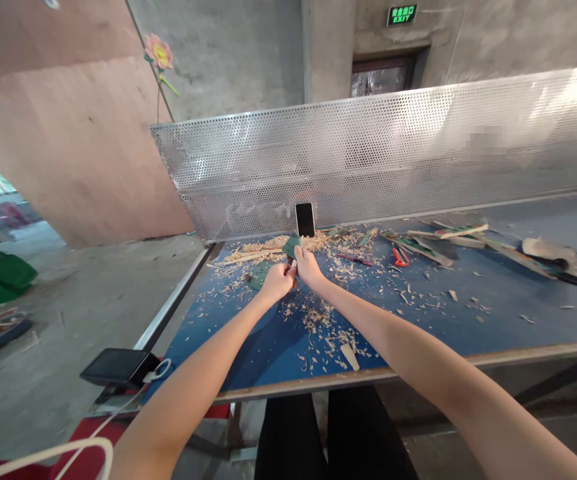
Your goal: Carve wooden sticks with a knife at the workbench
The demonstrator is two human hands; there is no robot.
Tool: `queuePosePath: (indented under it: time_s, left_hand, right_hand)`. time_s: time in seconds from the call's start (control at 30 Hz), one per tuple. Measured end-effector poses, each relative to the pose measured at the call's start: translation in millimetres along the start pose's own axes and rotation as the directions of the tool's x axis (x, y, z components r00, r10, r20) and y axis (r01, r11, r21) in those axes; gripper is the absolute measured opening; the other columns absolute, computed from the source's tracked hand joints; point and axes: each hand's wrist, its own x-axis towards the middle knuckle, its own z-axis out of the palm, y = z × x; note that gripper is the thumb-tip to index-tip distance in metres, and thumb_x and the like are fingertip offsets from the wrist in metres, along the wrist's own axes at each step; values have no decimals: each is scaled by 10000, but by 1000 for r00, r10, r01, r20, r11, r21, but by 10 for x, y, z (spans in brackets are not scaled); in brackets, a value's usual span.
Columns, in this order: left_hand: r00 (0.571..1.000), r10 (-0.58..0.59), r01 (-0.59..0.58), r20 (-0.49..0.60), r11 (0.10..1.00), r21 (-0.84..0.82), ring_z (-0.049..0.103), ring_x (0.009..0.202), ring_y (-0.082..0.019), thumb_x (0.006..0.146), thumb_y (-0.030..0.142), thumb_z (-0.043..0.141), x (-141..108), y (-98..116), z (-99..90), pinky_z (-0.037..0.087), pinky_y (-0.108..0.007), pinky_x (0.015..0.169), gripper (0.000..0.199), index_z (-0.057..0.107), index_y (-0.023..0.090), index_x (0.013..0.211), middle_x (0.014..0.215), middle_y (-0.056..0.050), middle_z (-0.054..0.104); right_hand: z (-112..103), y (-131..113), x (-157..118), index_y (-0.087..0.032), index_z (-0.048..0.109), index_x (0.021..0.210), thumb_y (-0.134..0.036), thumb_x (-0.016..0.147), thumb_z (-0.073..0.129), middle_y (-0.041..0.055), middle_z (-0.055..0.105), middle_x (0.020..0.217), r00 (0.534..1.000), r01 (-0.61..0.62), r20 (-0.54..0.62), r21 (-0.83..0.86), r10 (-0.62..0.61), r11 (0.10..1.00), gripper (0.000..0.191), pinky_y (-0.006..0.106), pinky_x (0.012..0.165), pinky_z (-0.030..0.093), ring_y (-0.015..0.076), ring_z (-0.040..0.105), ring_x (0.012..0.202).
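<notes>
My left hand (278, 281) and my right hand (308, 267) meet over the blue table (263, 357). Between the fingers of both is a small pale piece of wood (293, 265); its ends are hidden by my fingers. A dark green piece (292, 245) shows just beyond my right hand, and whether that hand holds it is unclear. Another green piece (261, 275) lies on the table by my left hand. Pale wood shavings (318, 319) are scattered around and below both hands. Behind them a phone (305, 220) stands upright against the perforated metal panel (268, 160).
Right of my hands lie a purple tool (355, 259), a red-handled tool (399, 257) and several wood strips (461, 232). A flat wood piece (350, 357) lies near the front edge. A black device (121, 367) with a cable sits at the table's left corner.
</notes>
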Motion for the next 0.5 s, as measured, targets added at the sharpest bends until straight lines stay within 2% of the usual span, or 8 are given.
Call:
queuePosePath:
  time_s: [0.07, 0.17, 0.27, 0.37, 0.5]
  left_hand:
    - [999, 50, -50, 3, 999, 22, 582, 552, -182, 1042, 376, 451, -21, 42, -35, 427, -303, 625, 446, 576, 216, 646, 585, -46, 654]
    - [985, 164, -169, 54, 982, 89, 594, 585, -177, 1004, 304, 510, -74, 140, -49, 417, -300, 649, 368, 575, 211, 654, 624, -47, 687]
    - [983, 154, -161, 105, 985, 65, 601, 580, -180, 998, 302, 519, -97, 181, -7, 416, -299, 641, 295, 627, 204, 741, 618, -35, 692]
    - [992, 84, -82, 93, 996, -30, 582, 548, -178, 1014, 353, 499, -66, 120, 46, 425, -297, 620, 296, 651, 199, 813, 596, -24, 673]
    - [999, 23, -19, 33, 993, -115, 545, 510, -170, 1041, 441, 455, -18, 26, 29, 430, -300, 591, 431, 563, 220, 686, 553, -30, 612]
  right_hand:
    - [-17, -14, 12, -248, 555, 683, -696, 966, 597, 16, 569, 567, 1000, 10, -10, 5, -10, 1000, 532, 293, 573, 453, 193, 570, 593]
    - [-166, -101, 118, -229, 600, 763, -653, 995, 566, 20, 603, 623, 991, 21, -135, 55, -14, 998, 485, 286, 610, 476, 195, 607, 651]
    - [-300, -180, 196, -213, 603, 776, -565, 1037, 521, 35, 618, 641, 979, 1, -206, 66, 13, 998, 446, 278, 612, 477, 188, 613, 659]
    - [-253, -165, 146, -214, 607, 755, -577, 1029, 540, 45, 631, 644, 985, 2, -173, 32, 4, 999, 459, 282, 603, 478, 190, 610, 651]
    - [-31, -52, -8, -245, 633, 790, -718, 944, 615, 29, 613, 605, 999, 28, -44, 53, -25, 998, 497, 306, 580, 494, 216, 606, 638]
